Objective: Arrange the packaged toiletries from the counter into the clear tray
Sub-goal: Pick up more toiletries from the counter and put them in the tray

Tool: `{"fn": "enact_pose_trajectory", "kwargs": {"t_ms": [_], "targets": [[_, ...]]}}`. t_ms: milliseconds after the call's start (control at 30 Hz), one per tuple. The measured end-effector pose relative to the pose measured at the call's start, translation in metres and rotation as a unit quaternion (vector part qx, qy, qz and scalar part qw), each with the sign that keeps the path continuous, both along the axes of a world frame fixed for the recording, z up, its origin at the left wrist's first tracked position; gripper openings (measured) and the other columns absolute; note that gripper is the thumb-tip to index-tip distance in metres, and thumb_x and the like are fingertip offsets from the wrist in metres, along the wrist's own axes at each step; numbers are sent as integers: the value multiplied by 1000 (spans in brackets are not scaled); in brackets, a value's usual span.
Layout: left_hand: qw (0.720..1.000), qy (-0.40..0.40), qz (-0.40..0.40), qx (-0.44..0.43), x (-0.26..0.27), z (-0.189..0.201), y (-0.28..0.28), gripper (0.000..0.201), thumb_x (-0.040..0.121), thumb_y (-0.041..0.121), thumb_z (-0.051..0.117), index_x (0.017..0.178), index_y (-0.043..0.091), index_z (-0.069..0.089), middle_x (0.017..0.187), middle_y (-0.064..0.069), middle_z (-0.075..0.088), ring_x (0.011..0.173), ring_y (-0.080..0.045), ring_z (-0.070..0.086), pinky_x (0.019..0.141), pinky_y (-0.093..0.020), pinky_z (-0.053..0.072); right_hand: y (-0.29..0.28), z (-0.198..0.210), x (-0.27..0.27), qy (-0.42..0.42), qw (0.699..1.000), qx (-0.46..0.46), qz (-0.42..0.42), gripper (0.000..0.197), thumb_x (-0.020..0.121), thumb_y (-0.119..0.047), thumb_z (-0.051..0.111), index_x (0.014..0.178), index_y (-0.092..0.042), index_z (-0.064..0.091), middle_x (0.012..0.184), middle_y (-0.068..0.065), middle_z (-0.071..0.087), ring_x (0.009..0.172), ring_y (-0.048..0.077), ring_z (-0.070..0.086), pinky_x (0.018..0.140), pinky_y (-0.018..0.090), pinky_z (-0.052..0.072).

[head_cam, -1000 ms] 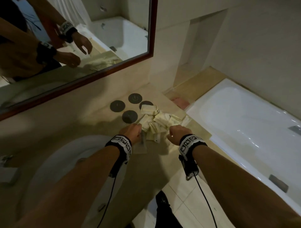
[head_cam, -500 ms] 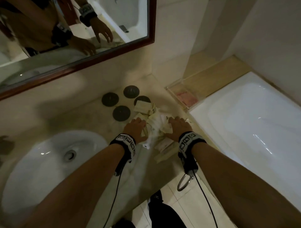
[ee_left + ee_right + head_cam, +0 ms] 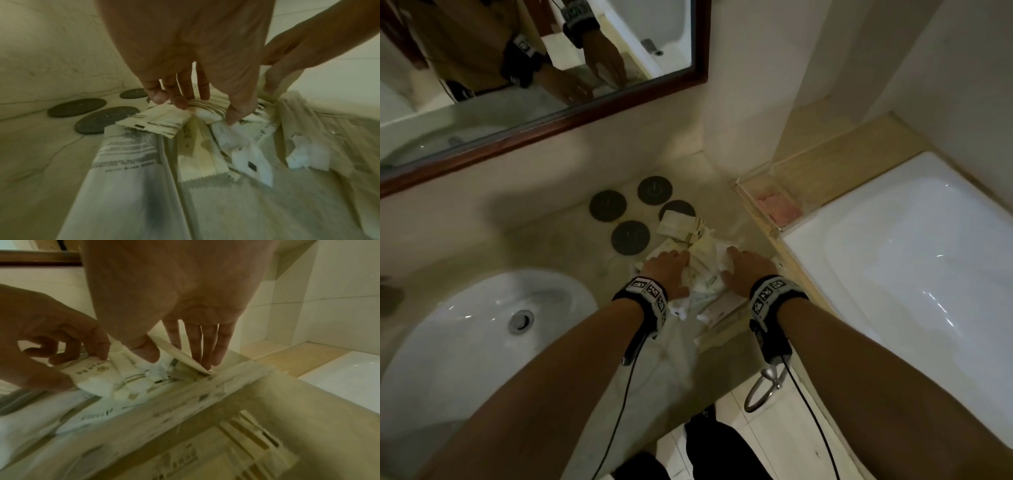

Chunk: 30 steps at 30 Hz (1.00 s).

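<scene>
A heap of cream and white toiletry packets [image 3: 702, 267] lies on the beige counter between my hands. My left hand [image 3: 667, 270] sits on the heap's left side. In the left wrist view its [image 3: 205, 112] curled fingers and thumb pinch a striped packet [image 3: 164, 120]. My right hand [image 3: 746, 270] lies on the right side. In the right wrist view its [image 3: 176, 358] fingers are straight, pressing a beige packet [image 3: 185, 356], with the thumb on a white one. The clear tray [image 3: 753, 209] stands behind and to the right, apart from both hands, with a pink item [image 3: 779, 209] inside.
Several dark round coasters [image 3: 607, 205] lie just behind the heap. A white sink [image 3: 482, 325] is at the left and a white bathtub [image 3: 893, 257] at the right, beyond the counter's edge. A framed mirror [image 3: 534, 68] hangs on the wall behind.
Both hands have moved forward from the heap's near edge onto the packets. The view has tilted, so the clear tray and sink now show.
</scene>
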<state>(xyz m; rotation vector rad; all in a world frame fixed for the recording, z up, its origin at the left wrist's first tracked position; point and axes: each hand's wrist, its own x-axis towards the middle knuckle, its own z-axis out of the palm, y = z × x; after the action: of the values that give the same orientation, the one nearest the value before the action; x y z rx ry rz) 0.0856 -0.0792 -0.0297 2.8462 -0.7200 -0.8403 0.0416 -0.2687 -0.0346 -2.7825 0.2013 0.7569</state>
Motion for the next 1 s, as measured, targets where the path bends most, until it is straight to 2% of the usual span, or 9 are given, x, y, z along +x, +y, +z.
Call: {"fn": "enact_pose_trajectory", "kwargs": {"t_ms": [100, 167, 333, 433, 567, 667, 767, 867, 1000], "targets": [[1000, -4, 19, -4, 2, 11, 5, 62, 75, 35, 73, 124, 17, 40, 127, -7, 47, 114, -30, 52, 93, -44, 47, 1, 13, 9, -17, 1000, -21, -12, 40, 96, -32, 39, 131, -12, 46, 128, 13, 56, 112, 32, 56, 92, 39, 46], [999, -1, 36, -14, 3, 19, 12, 58, 73, 33, 74, 119, 16, 42, 124, -7, 49, 109, -30, 54, 90, -44, 48, 2, 23, 14, -41, 998, -42, -28, 33, 97, -26, 40, 123, -10, 53, 123, 12, 59, 109, 31, 58, 90, 38, 47], [997, -24, 72, -3, -3, 38, 45, 52, 74, 33, 75, 113, 15, 45, 118, -8, 51, 103, -30, 55, 85, -41, 49, 18, 48, 28, -113, 991, -73, -21, 33, 98, -23, 39, 125, -8, 51, 127, 12, 56, 116, 31, 55, 95, 39, 42], [994, -46, 96, -13, -11, 49, 71, 51, 74, 32, 75, 112, 13, 47, 116, -9, 53, 101, -30, 56, 81, -38, 46, 42, 59, 33, -157, 986, -57, 23, 33, 98, -23, 40, 125, -8, 50, 126, 13, 54, 115, 31, 54, 92, 39, 43], [990, -68, 126, -14, -25, 67, 108, 48, 75, 29, 74, 109, 12, 47, 115, -10, 52, 100, -30, 55, 81, -38, 47, 83, 74, 27, -162, 982, -50, 85, 35, 97, -22, 42, 128, -10, 50, 130, 14, 51, 117, 33, 52, 95, 40, 41], [986, -78, 149, -16, -41, 80, 141, 45, 75, 30, 74, 106, 13, 46, 113, -9, 52, 98, -29, 56, 79, -39, 50, 115, 86, 19, -197, 970, -59, 131, 28, 94, -19, 47, 117, -8, 59, 122, 14, 57, 109, 33, 57, 92, 39, 44], [980, -89, 179, -24, -63, 90, 179, 44, 75, 31, 73, 105, 14, 46, 112, -7, 52, 97, -28, 56, 79, -38, 51, 153, 106, 8, -203, 967, -66, 140, 25, 91, -17, 46, 107, -11, 64, 112, 11, 63, 103, 30, 60, 87, 37, 47], [975, -94, 203, -20, -90, 100, 223, 43, 75, 32, 72, 104, 15, 46, 111, -8, 50, 98, -30, 55, 81, -42, 52, 198, 123, -6, -203, 965, -64, 150, 24, 91, -17, 48, 110, -14, 63, 113, 11, 65, 103, 31, 62, 86, 36, 47], [967, -102, 232, -8, -134, 109, 286, 44, 76, 33, 72, 108, 14, 48, 114, -9, 51, 101, -30, 55, 84, -41, 52, 270, 135, -36, -194, 962, -44, 188, 38, 91, -16, 49, 129, -14, 50, 123, 13, 61, 111, 34, 59, 89, 38, 46]]}}
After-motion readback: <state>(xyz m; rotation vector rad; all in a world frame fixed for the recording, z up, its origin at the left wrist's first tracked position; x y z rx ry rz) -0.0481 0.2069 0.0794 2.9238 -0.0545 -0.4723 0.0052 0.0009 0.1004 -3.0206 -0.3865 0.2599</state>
